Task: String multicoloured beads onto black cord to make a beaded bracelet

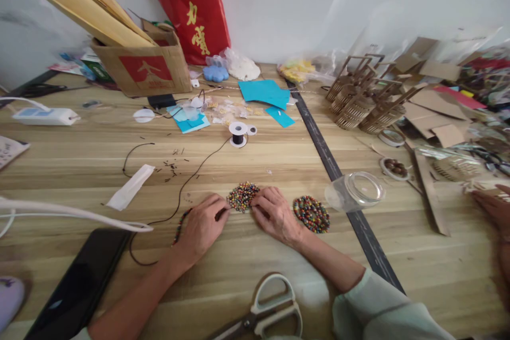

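Observation:
A small pile of multicoloured beads [243, 196] lies on the wooden table [255, 271] between my hands. My left hand [204, 226] rests just left of the pile with its fingers curled, pinching a dark cord [187, 183]. A short run of strung beads [180, 226] shows on that cord beside my left wrist. My right hand [275, 214] presses its fingertips against the right edge of the pile. A second, flat round pile of beads [311, 214] lies to the right of my right hand. The cord runs up to a white spool [238, 134].
White-handled scissors [265, 311] lie near the front edge, a dark phone [77, 284] at front left. A clear plastic cup [354, 192] lies on its side by a dark strip. Cardboard box [145, 66], teal paper [266, 92], wooden baskets [364, 103] stand behind. Another person's hand [494, 207] is at far right.

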Demonstrator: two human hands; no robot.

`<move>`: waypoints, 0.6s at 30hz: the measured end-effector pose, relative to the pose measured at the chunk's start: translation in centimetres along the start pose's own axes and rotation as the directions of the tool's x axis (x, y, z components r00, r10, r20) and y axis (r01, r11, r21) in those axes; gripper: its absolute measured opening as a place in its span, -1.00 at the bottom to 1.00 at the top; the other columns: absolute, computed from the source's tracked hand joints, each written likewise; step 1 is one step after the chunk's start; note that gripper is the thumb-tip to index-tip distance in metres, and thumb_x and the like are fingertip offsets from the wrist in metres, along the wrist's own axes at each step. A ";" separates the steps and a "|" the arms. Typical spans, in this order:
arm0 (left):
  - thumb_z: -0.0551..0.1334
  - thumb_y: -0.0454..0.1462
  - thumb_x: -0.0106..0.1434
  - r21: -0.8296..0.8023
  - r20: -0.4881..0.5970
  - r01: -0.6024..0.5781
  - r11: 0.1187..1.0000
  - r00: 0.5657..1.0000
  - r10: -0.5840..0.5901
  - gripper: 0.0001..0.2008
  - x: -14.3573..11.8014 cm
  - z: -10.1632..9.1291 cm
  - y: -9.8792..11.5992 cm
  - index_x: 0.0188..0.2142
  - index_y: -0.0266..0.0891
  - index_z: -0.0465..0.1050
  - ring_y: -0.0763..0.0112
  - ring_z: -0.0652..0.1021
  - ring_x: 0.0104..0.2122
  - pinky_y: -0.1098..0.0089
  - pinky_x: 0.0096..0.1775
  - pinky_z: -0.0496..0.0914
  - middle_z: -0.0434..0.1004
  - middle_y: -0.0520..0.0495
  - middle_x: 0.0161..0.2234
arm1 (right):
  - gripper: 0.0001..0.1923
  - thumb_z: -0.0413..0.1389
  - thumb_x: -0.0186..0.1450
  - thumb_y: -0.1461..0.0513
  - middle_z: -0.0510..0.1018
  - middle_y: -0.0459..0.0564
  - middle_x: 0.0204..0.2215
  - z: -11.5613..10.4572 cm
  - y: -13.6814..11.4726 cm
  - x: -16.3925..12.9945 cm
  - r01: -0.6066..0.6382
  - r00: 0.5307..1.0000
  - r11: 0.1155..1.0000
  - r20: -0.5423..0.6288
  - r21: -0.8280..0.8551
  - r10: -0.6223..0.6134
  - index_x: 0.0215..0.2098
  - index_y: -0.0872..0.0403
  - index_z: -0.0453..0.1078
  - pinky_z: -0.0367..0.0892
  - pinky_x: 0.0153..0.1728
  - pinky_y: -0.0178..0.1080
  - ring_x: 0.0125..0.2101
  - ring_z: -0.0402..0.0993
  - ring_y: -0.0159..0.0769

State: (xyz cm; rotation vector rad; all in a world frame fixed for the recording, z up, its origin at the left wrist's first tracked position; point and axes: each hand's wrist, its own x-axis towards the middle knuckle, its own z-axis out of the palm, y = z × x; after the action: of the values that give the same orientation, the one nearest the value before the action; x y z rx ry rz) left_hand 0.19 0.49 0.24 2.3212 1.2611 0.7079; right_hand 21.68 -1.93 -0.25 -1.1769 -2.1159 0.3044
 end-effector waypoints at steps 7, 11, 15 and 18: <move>0.18 -0.45 0.22 0.068 -0.020 -0.082 0.994 0.996 0.084 -0.85 -0.1 0.1 0.0 -0.42 -0.23 0.43 0.35 0.50 -0.33 0.38 -0.23 0.41 0.50 -0.04 -0.40 | -0.89 0.01 0.35 0.32 0.48 0.06 -0.32 0.0 0.0 0.0 -0.001 1.000 1.000 -0.012 0.005 0.001 -0.26 0.08 0.38 0.27 -0.21 -0.13 -0.25 0.35 -0.21; 0.18 -0.45 0.23 0.034 -0.035 -0.117 0.993 0.992 0.118 -0.85 0.0 0.4 -0.1 -0.41 -0.23 0.45 0.37 0.51 -0.33 0.39 -0.23 0.43 0.51 -0.05 -0.39 | -0.89 0.01 0.35 0.32 0.48 0.06 -0.32 -0.1 -0.1 0.0 0.005 1.000 1.000 -0.011 0.003 -0.005 -0.26 0.08 0.38 0.27 -0.21 -0.13 -0.24 0.35 -0.20; 0.18 -0.43 0.25 0.024 -0.044 -0.171 0.985 0.984 0.172 -0.86 0.1 0.8 0.0 -0.40 -0.24 0.46 0.36 0.52 -0.32 0.38 -0.23 0.44 0.52 -0.05 -0.39 | -0.91 0.03 0.35 0.31 0.48 0.05 -0.32 0.1 0.0 0.1 0.041 0.998 0.999 -0.040 0.019 -0.040 -0.25 0.07 0.38 0.29 -0.22 -0.13 -0.25 0.36 -0.21; 0.18 -0.41 0.25 0.008 -0.049 -0.186 0.983 0.981 0.186 -0.86 0.1 0.9 0.2 -0.39 -0.23 0.48 0.36 0.52 -0.31 0.38 -0.22 0.44 0.53 -0.06 -0.38 | -0.91 0.04 0.36 0.30 0.48 0.04 -0.30 0.2 0.0 0.0 0.117 0.993 0.993 -0.024 0.018 -0.116 -0.22 0.07 0.39 0.30 -0.19 -0.12 -0.24 0.35 -0.22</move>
State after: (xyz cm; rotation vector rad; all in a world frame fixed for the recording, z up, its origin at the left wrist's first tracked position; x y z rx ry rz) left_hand 0.91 0.43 -0.33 2.4609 1.0750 0.8291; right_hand 21.58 -1.93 -0.43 -1.0362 -2.1468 0.2568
